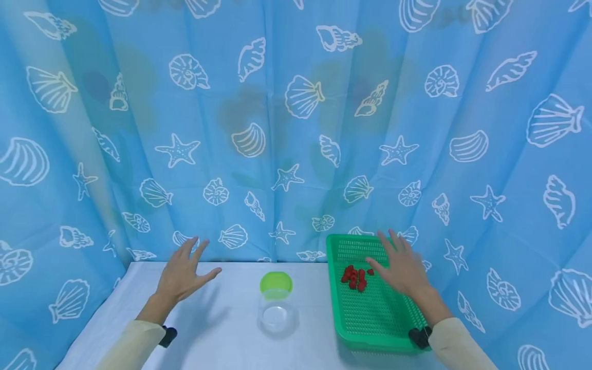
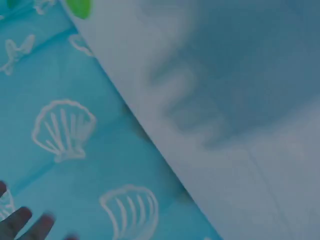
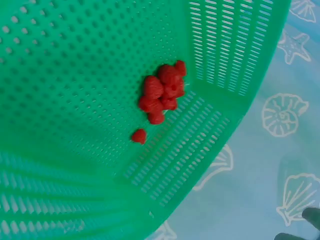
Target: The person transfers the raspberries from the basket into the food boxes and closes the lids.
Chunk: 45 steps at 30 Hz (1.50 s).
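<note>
My left hand (image 1: 181,273) hovers over the left part of the white table, fingers spread and holding nothing. Its fingertips (image 2: 37,227) show at the lower left corner of the left wrist view. My right hand (image 1: 403,268) is above the green plastic basket (image 1: 339,308), fingers apart, with nothing in its grasp. Several red raspberries (image 1: 353,277) lie in the basket, mostly clustered; one raspberry (image 3: 139,136) sits apart in the right wrist view. Between the hands stands a small clear plastic container (image 1: 276,316). A bright green round lid (image 1: 273,281) lies just behind it.
A white cloth (image 1: 231,339) covers the table. Behind and at both sides hangs a blue curtain (image 1: 203,123) printed with white shells and starfish. The basket's perforated walls rise around the raspberries. A shadow (image 2: 240,75) of the left hand falls on the cloth.
</note>
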Motion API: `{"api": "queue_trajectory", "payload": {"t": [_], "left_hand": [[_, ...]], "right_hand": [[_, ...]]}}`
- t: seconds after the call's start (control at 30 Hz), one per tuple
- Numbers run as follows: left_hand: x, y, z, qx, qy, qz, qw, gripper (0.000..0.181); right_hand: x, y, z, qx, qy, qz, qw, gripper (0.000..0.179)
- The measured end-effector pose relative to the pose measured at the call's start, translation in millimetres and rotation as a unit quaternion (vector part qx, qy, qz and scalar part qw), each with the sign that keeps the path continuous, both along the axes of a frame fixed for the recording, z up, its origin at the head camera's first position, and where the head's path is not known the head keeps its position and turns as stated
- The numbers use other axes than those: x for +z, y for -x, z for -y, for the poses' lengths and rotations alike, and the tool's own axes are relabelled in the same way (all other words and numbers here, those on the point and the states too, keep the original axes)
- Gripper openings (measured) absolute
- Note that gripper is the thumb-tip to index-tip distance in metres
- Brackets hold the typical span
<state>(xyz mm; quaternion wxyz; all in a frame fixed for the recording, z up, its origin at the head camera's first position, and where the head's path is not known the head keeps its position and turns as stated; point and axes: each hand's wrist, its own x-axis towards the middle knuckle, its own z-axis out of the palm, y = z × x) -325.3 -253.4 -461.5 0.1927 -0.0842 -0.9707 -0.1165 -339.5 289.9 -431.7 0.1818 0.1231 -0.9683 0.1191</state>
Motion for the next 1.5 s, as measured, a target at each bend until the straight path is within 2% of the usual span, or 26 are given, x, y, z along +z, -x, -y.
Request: {"api": "queue_trajectory", "payload": {"t": [0.07,0.13,0.2,0.3,0.4,0.5,0.67,0.77,0.87,1.03,1.17,1.27,1.4,1.5], "left_hand": [[-3.2,0.8,-10.6,-0.024,-0.071,0.04,0.9964,0.079],[-10.2,1.3,-24.9,-0.042,-0.157,0.094,0.9822,0.074],[-21.9,0.5,-39.7,-0.053,-0.238,0.151,0.958,0.075],[-44.1,-2.6,-60.4,-0.071,-0.325,0.215,0.9184,0.082],[-66.8,-6.4,-74.3,-0.107,-0.368,0.259,0.8866,0.085],[-83.5,-12.0,-81.6,-0.148,-0.392,0.286,0.8616,0.088],[-99.8,-20.9,-92.0,-0.187,-0.437,0.297,0.8282,0.091],[-110.4,-21.9,-99.3,-0.193,-0.463,0.296,0.8129,0.089],[-118.3,-21.0,-103.7,-0.191,-0.478,0.295,0.8049,0.088],[-124.2,-18.2,-108.2,-0.194,-0.498,0.287,0.7949,0.088],[-125.4,-18.6,-110.7,-0.202,-0.506,0.275,0.792,0.088],[-125.4,-18.2,-111.8,-0.198,-0.514,0.27,0.7895,0.088],[-126.9,-18.2,-112.0,-0.179,-0.514,0.278,0.7912,0.087],[-128.8,-17.9,-112.5,-0.17,-0.504,0.282,0.7984,0.087]], "right_hand": [[2.4,10.3,1,0.02,0.049,-0.006,0.9986,0.067],[3.5,22.5,2,0.048,0.098,-0.002,0.994,0.049],[0.3,35.9,3,0.073,0.134,0.018,0.9881,0.036],[-14.2,54.8,-1,0.096,0.158,0.053,0.9814,0.026],[-34.8,66.9,-9,0.095,0.171,0.077,0.9776,0.026],[-57.0,69.8,-16,0.08,0.188,0.083,0.9753,0.026],[-95.5,74.9,-27,0.056,0.212,0.075,0.9728,0.024],[-110.1,78.3,-29,0.042,0.22,0.077,0.9716,0.026],[-116.8,80.6,-28,0.037,0.226,0.081,0.9701,0.03],[-122.6,84.3,-27,0.032,0.243,0.086,0.9657,0.032],[-126.5,87.0,-30,0.026,0.262,0.084,0.9611,0.033],[-129.4,90.6,-33,0.026,0.262,0.077,0.9617,0.034],[-137.1,95.1,-36,0.024,0.257,0.079,0.9628,0.034],[-142.3,96.9,-37,0.02,0.258,0.083,0.9623,0.032]]}}
